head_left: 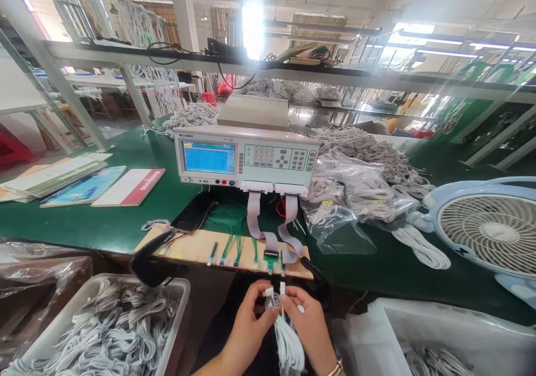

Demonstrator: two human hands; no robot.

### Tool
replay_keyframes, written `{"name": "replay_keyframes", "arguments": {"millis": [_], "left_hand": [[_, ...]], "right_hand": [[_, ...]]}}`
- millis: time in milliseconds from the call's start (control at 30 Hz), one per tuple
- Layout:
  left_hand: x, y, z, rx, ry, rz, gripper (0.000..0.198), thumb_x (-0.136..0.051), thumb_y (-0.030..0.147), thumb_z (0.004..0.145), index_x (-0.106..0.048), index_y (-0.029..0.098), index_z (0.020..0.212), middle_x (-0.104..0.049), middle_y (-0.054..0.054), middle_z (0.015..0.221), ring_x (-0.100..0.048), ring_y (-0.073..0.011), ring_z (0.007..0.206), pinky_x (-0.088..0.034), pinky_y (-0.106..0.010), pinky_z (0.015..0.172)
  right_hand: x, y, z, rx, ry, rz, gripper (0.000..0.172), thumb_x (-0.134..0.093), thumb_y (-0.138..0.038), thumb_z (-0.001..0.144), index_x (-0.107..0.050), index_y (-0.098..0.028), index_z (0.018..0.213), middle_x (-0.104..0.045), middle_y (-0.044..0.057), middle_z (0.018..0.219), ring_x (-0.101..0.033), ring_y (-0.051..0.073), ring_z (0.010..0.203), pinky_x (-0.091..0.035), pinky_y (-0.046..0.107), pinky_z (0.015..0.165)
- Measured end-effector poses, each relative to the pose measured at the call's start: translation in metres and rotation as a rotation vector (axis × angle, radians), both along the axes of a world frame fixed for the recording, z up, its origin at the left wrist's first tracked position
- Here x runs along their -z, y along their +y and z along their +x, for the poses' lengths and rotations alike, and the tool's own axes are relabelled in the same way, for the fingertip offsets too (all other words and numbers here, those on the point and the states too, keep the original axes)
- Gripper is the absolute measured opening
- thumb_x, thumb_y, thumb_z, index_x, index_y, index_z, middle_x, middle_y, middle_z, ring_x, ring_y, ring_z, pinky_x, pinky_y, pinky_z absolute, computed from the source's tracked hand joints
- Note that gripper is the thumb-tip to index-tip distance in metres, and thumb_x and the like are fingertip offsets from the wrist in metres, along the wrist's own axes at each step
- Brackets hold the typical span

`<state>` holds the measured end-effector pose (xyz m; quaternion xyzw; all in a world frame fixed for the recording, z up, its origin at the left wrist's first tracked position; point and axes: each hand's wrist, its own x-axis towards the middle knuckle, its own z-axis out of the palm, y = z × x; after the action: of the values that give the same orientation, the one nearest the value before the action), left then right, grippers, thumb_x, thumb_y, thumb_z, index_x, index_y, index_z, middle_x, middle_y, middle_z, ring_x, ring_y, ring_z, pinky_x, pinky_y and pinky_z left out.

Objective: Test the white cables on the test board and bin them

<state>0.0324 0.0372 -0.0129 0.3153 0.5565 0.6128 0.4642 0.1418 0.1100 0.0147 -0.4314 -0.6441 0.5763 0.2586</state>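
A coiled bundle of white cable (288,345) hangs between my hands below the table's front edge. My left hand (250,321) is closed, its thumb and fingers pinching one end with a white plug (268,292). In my right hand (309,319), also closed, the other end's white connector (282,288) points up toward the board. Just beyond it, a small green circuit board (270,263) and sockets sit at the edge of a wooden board (192,246). Grey ribbon cables (253,214) run from there up to a tester (247,158) with a lit blue screen.
A bin of coiled cables (187,309) stands at the left, another white bin (379,323) at the right. Bagged cables (360,186) and a fan (494,231) occupy the table's right side. Booklets (129,187) lie at left. A black strap-like object (148,261) overhangs the edge.
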Motion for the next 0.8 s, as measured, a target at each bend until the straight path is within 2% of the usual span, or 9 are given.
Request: {"name": "replay_keyframes", "arguments": {"millis": [100,200,267,333,400,500,567,633,800], "left_hand": [[-0.001,0.0,-0.006,0.011,0.259,0.02,0.018,-0.046,0.027,0.078,-0.052,0.02,0.093,-0.058,-0.004,0.09,-0.053,-0.0151,0.082,-0.041,-0.025,0.074],[-0.001,0.0,-0.018,0.077,0.479,0.098,0.025,-0.041,0.023,0.081,-0.051,0.026,0.103,-0.059,-0.002,0.096,-0.053,-0.0138,0.087,-0.04,-0.024,0.079],[-0.004,0.0,-0.027,0.164,0.581,0.173,0.029,-0.039,0.021,0.082,-0.05,0.03,0.107,-0.06,0.0,0.097,-0.053,-0.0125,0.088,-0.039,-0.023,0.08],[-0.009,0.0,-0.035,0.218,0.603,0.197,0.024,-0.041,0.021,0.081,-0.056,0.028,0.099,-0.061,0.0,0.091,-0.054,-0.0121,0.084,-0.04,-0.022,0.077],[-0.014,0.002,-0.04,0.178,0.514,0.124,0.014,-0.05,0.023,0.076,-0.06,0.023,0.086,-0.062,-0.001,0.081,-0.054,-0.0125,0.076,-0.042,-0.021,0.07],[-0.017,0.007,-0.041,0.099,0.124,-0.084,0.015,-0.061,0.029,0.067,-0.058,0.015,0.071,-0.059,-0.002,0.064,-0.051,-0.0107,0.058,-0.04,-0.019,0.051],[-0.016,0.011,-0.038,0.093,-0.181,-0.188,0.021,-0.063,0.031,0.064,-0.055,0.013,0.069,-0.058,-0.002,0.061,-0.049,-0.0083,0.053,-0.038,-0.016,0.047],[-0.016,0.015,-0.034,0.093,-0.381,-0.244,0.023,-0.064,0.031,0.064,-0.054,0.011,0.068,-0.059,-0.004,0.064,-0.048,-0.0061,0.052,-0.039,-0.015,0.05],[-0.016,0.024,-0.021,0.028,-0.544,-0.245,0.023,-0.065,0.029,0.061,-0.051,0.011,0.061,-0.058,-0.005,0.06,-0.044,-0.0038,0.045,-0.035,-0.014,0.046]], "right_hand": [[-0.002,0.009,-0.002,0.033,0.048,-0.088,0.025,-0.057,-0.036,0.068,-0.061,-0.014,0.077,-0.062,0.003,0.057,-0.055,0.016,0.055,-0.042,0.024,0.053],[-0.001,0.015,-0.001,0.012,0.095,-0.131,0.023,-0.06,-0.035,0.067,-0.062,-0.014,0.078,-0.062,0.002,0.057,-0.054,0.015,0.056,-0.041,0.024,0.055],[0.002,0.018,-0.001,-0.009,0.146,-0.204,0.023,-0.062,-0.034,0.065,-0.062,-0.014,0.077,-0.062,0.002,0.056,-0.053,0.014,0.054,-0.04,0.024,0.054],[0.005,0.019,-0.004,0.006,0.214,-0.31,0.022,-0.064,-0.035,0.063,-0.062,-0.014,0.072,-0.06,0.001,0.053,-0.05,0.012,0.049,-0.04,0.024,0.052],[0.008,0.018,-0.007,0.064,0.277,-0.389,0.024,-0.065,-0.037,0.062,-0.061,-0.014,0.068,-0.057,-0.001,0.049,-0.048,0.011,0.045,-0.039,0.024,0.048],[0.009,0.016,-0.009,0.103,0.261,-0.349,0.027,-0.063,-0.039,0.063,-0.061,-0.014,0.072,-0.058,-0.001,0.052,-0.048,0.011,0.045,-0.039,0.023,0.046],[0.008,0.014,-0.005,0.038,0.173,-0.251,0.029,-0.06,-0.04,0.066,-0.061,-0.014,0.079,-0.06,0.001,0.056,-0.051,0.012,0.049,-0.04,0.022,0.048],[0.006,0.014,0.001,-0.041,0.061,-0.118,0.031,-0.059,-0.039,0.068,-0.06,-0.014,0.086,-0.063,0.002,0.061,-0.054,0.014,0.054,-0.041,0.022,0.051],[0.002,0.011,0.013,-0.088,-0.149,0.204,0.031,-0.056,-0.039,0.07,-0.058,-0.017,0.091,-0.065,0.002,0.067,-0.058,0.015,0.063,-0.043,0.021,0.058]]}}
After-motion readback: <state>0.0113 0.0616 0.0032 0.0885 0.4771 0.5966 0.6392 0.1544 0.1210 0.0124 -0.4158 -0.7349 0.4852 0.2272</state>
